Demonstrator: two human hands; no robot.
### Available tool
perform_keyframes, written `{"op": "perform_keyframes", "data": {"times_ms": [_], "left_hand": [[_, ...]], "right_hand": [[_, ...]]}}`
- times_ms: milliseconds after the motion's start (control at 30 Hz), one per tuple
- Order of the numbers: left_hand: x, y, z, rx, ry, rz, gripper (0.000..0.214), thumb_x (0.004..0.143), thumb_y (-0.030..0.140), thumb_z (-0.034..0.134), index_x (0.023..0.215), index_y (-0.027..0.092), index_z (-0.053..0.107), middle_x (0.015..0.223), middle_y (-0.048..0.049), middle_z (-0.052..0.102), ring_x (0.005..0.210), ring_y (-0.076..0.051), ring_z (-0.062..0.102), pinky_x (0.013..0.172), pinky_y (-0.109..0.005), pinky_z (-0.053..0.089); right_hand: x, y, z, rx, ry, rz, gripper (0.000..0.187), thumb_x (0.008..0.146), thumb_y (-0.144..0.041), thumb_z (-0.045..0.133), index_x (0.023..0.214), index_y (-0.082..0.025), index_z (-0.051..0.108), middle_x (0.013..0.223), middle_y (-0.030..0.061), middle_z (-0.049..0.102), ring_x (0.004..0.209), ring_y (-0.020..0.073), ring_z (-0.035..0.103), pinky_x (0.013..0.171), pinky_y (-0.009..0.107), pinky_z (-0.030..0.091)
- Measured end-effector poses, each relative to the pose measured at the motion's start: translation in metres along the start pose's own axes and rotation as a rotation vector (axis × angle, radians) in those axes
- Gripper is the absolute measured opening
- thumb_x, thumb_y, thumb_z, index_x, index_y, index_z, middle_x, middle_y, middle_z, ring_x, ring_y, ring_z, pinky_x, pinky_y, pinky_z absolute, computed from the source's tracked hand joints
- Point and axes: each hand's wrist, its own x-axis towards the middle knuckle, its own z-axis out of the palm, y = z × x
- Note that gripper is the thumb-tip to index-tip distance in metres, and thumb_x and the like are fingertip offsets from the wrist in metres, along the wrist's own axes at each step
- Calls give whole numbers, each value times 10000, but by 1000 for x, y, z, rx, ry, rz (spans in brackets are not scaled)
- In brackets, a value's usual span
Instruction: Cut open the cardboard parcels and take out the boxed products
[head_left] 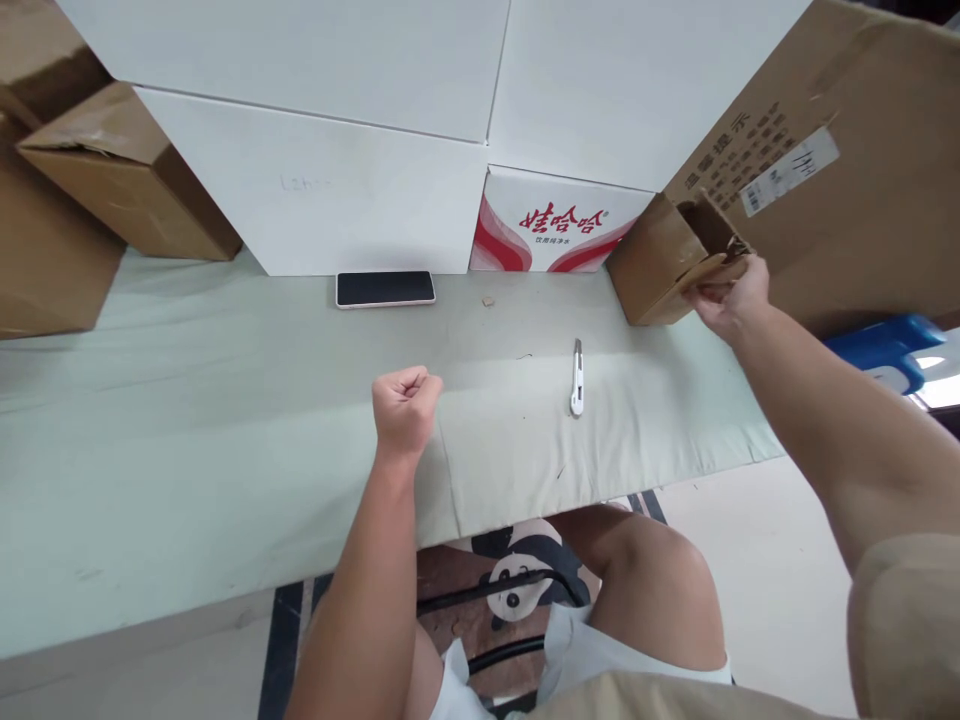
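Observation:
My left hand (406,412) is closed in a fist above the middle of the cloth-covered table; whether anything lies inside the fist is hidden. On the right, my right hand (731,298) reaches to a small open cardboard box (654,262). Its fingers are bent round a front flap of that box, with the fingertips partly out of sight. A white utility knife (577,380) lies on the cloth between the two hands. Behind my left hand, a phone (385,289) with a dark screen rests flat against the foot of the white boxes.
White boxes (315,180) form a wall at the back, beside a red-and-white carton (559,222). Brown boxes (127,170) stand at the left. A large cardboard sheet or box (862,210) rises at the right, near a blue object (885,350). A small scrap (488,301) lies on the table.

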Motion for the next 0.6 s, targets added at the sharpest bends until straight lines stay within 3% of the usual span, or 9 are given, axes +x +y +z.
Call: {"op": "perform_keyframes", "data": {"times_ms": [133, 233, 433, 600], "left_hand": [[4, 0, -2, 35, 8, -1, 393, 573, 233, 519, 527, 206, 130, 515, 50, 109, 497, -47, 110, 495, -270, 43], [6, 0, -2, 53, -4, -11, 388, 587, 240, 517, 526, 207, 136, 507, 49, 119, 494, -50, 115, 494, -278, 47], [10, 0, -8, -9, 20, -31, 395, 590, 243, 540, 510, 209, 155, 498, 52, 128, 487, -51, 128, 500, -281, 49], [1, 10, -23, -109, 7, -81, 382, 581, 258, 541, 499, 210, 171, 515, 55, 122, 512, -50, 110, 515, -266, 37]], "right_hand": [[1, -11, 22, 44, -106, 51, 647, 1004, -463, 0, 1499, -121, 238, 1425, 213, 458, 1245, 152, 559, 1013, 272, 495], [-1, -13, 34, 10, -233, 84, 590, 1020, -505, 109, 1472, -192, 325, 1424, 178, 525, 1339, 175, 512, 1093, 362, 445], [-24, -19, 65, -50, -357, 96, 388, 1034, -440, 225, 1180, -220, 509, 1294, 147, 643, 1237, 191, 578, 1104, 414, 422], [-86, -45, 120, -69, -524, -68, 252, 993, -357, 384, 1068, -209, 574, 1279, 143, 663, 1141, 182, 634, 1086, 379, 456]]}}
